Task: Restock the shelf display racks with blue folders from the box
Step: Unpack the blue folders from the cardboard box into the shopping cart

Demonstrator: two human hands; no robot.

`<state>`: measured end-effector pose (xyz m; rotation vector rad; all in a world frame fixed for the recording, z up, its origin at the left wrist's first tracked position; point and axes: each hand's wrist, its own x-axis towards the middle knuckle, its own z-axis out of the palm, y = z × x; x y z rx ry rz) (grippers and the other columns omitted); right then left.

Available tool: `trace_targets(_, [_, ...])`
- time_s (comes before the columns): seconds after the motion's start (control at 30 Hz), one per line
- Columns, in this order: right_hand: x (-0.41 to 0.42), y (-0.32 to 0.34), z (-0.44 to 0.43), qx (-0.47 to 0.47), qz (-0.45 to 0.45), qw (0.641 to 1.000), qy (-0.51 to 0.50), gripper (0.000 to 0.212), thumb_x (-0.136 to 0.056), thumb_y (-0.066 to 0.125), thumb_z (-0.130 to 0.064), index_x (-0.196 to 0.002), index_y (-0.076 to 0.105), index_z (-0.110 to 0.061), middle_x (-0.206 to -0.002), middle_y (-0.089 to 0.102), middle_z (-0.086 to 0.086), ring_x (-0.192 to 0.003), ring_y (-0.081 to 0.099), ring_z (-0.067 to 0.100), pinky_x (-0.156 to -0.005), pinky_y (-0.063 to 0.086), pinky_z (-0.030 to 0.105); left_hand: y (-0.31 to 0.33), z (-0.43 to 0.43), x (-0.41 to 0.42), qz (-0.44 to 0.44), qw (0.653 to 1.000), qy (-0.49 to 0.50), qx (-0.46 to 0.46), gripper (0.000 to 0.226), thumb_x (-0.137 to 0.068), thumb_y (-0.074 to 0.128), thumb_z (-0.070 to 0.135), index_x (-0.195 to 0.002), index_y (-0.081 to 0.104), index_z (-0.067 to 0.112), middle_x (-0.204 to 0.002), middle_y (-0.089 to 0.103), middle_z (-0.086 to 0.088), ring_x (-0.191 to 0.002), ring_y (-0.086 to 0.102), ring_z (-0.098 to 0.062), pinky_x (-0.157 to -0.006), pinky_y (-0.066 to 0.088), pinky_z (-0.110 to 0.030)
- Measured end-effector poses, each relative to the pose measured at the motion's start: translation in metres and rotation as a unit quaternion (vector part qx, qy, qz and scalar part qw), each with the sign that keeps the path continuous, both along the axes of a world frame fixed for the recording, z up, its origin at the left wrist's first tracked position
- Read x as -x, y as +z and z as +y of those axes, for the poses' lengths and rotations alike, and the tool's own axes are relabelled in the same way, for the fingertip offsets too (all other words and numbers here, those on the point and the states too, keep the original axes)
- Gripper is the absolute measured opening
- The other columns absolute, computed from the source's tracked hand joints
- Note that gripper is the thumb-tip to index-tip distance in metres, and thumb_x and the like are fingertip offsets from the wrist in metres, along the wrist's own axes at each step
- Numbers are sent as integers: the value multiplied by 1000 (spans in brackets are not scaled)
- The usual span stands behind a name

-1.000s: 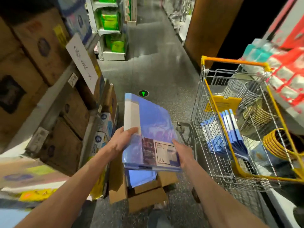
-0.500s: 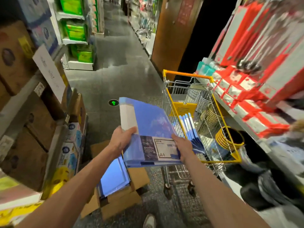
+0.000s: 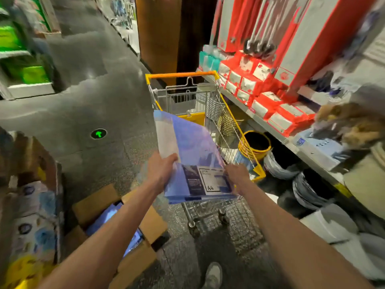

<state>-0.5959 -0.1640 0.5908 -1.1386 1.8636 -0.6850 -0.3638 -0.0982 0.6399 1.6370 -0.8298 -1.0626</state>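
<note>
The left hand's thumb [image 3: 172, 159] lies flat on the top cover while the rest of that hand's fingers are tucked under it, out of sight. The right hand's fingers [image 3: 230, 171] curl over the opposite edge, near the white A4 label. Between them, the left hand [image 3: 161, 172] and right hand [image 3: 236, 176] pinch a thin stack of blue folders [image 3: 193, 151] by its near corners. The stack is held out in front at a slant, with its far end tipped up and away from the body.

The stack hangs in the air over the near end of a wire cart [image 3: 181, 75], touching nothing but the hands. The open cardboard box [image 3: 94, 202] sits on the floor [image 3: 93, 97] down to the left, well apart from the hands, with more blue showing inside it.

The step in hand looks like the carry: a batch is out of the box and on its way to the shelf [image 3: 270, 130] on the right, where red packs [image 3: 260, 80] are lined up. That side is badly smeared, so I cannot tell which rack or slot is meant for the folders. The next move probably calls for swinging the stack past the cart's rim, turning it upright and sliding it in edge-first with both grips kept firm, since the glossy covers could slip apart.
</note>
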Motion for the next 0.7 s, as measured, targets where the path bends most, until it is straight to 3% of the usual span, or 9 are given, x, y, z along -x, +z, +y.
trace_targets(0.03, [18, 0, -8, -7, 31, 999, 4, 33, -99, 51, -23, -123, 63, -4, -121, 66, 15, -120, 59, 34, -93, 48, 36, -3, -14, 18, -21, 1000, -7, 0, 12, -89, 66, 8, -101, 64, 6, -96, 70, -10, -83, 66, -25, -68, 47, -33])
trace_targets(0.1, [53, -10, -29, -9, 48, 999, -7, 32, -101, 47, -20, -119, 66, -1, -94, 66, 8, -114, 61, 33, -82, 44, 27, -12, -46, 52, -56, 998, -18, 5, 12, -88, 65, 10, -100, 63, 9, -95, 68, -9, -83, 64, -23, -67, 46, -32])
trace_targets(0.23, [111, -29, -74, -10, 110, 992, 62, 32, -100, 49, -18, -76, 63, 0, -85, 60, 25, -87, 58, 36, -68, 35, 35, -52, -119, 110, -139, 988, -42, -44, 35, -81, 60, 31, -107, 63, 8, -98, 72, -18, -80, 69, -32, -67, 54, -43])
trace_targets(0.33, [138, -39, -107, -17, 114, 989, 90, 32, -98, 50, -21, -85, 65, 4, -91, 66, 24, -89, 61, 36, -69, 38, 40, -47, -152, 146, -180, 981, -36, -70, 42, -88, 62, 32, -114, 58, -1, -110, 67, -26, -100, 65, -42, -81, 51, -46])
trace_targets(0.4, [147, -39, -124, -17, 114, 987, 112, 30, -97, 50, -21, -81, 65, 0, -80, 64, 18, -82, 59, 32, -68, 40, 39, -45, -174, 164, -199, 976, -31, -83, 40, -97, 62, 27, -118, 53, -5, -118, 63, -29, -109, 62, -43, -83, 46, -43])
trace_targets(0.5, [152, -40, -148, -16, 76, 988, 132, 28, -100, 50, -24, -87, 65, -5, -72, 53, 4, -73, 48, 23, -65, 33, 32, -49, -206, 182, -218, 969, -32, -110, 43, -99, 58, 33, -120, 50, -4, -121, 62, -27, -111, 61, -42, -84, 46, -41])
trace_targets(0.6, [150, -47, -168, -17, 43, 988, 145, 28, -101, 50, -25, -95, 69, -4, -80, 57, 4, -75, 52, 20, -65, 37, 28, -57, -235, 191, -238, 963, -40, -120, 41, -99, 57, 28, -123, 48, -5, -124, 61, -27, -113, 61, -42, -85, 46, -40])
trace_targets(0.7, [150, -57, -186, -35, 29, 989, 142, 22, -99, 53, -22, -93, 70, -10, -82, 63, 2, -70, 56, 15, -56, 40, 23, -71, -267, 195, -250, 956, -46, -148, 40, -101, 53, 26, -124, 46, -6, -126, 59, -26, -113, 59, -42, -79, 41, -38])
